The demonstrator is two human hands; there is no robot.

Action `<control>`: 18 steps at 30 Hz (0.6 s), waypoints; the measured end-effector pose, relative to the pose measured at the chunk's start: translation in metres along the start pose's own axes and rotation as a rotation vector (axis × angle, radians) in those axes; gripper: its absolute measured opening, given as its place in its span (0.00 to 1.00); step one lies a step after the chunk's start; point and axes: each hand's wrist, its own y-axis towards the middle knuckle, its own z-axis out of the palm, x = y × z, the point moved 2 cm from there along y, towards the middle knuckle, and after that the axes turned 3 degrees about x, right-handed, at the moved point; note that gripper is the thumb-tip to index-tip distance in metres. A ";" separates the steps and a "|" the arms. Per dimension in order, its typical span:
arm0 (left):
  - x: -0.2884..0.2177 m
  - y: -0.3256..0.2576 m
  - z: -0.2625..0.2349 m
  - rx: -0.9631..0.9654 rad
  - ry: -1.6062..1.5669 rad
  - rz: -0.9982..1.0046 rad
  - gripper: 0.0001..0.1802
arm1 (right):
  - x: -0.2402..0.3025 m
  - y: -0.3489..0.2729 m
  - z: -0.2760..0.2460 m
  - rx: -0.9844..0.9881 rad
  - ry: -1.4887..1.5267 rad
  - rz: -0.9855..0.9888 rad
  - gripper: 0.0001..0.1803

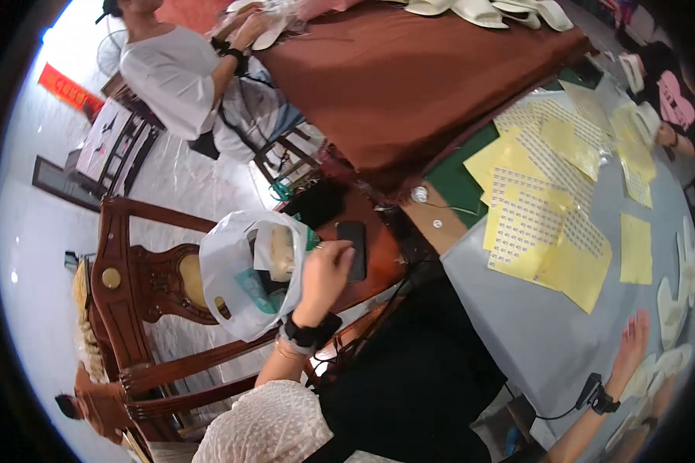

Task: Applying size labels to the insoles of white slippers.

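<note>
My left hand is bent at the fingers beside the rim of a white plastic bag, above a dark phone lying on a wooden seat. Its fingers are curled, and what they hold, if anything, is hidden. In the bag are a beige package and something teal. My right hand rests with fingers stretched out on the grey table. Closest to it are white slippers along the right edge. Yellow sheets of small printed labels lie overlapping, with one separate yellow sheet nearer that hand.
A carved wooden chair stands left of me. Beyond is a brown-covered table with white slippers on it. A person in a white top sits far left; another person is at the far right. Dark cables hang near my lap.
</note>
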 end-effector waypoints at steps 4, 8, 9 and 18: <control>0.005 -0.009 -0.009 -0.093 -0.050 -0.064 0.07 | 0.000 0.007 0.004 0.036 -0.028 -0.028 0.23; 0.002 0.004 -0.025 -0.193 -0.018 -0.056 0.06 | 0.000 0.002 0.012 -0.037 -0.043 -0.119 0.24; -0.006 0.012 -0.023 -0.166 -0.006 -0.059 0.05 | 0.000 0.002 0.019 0.002 -0.032 -0.110 0.24; -0.159 0.099 -0.006 -0.072 -0.283 0.621 0.12 | 0.026 -0.029 0.092 0.151 0.002 -0.055 0.21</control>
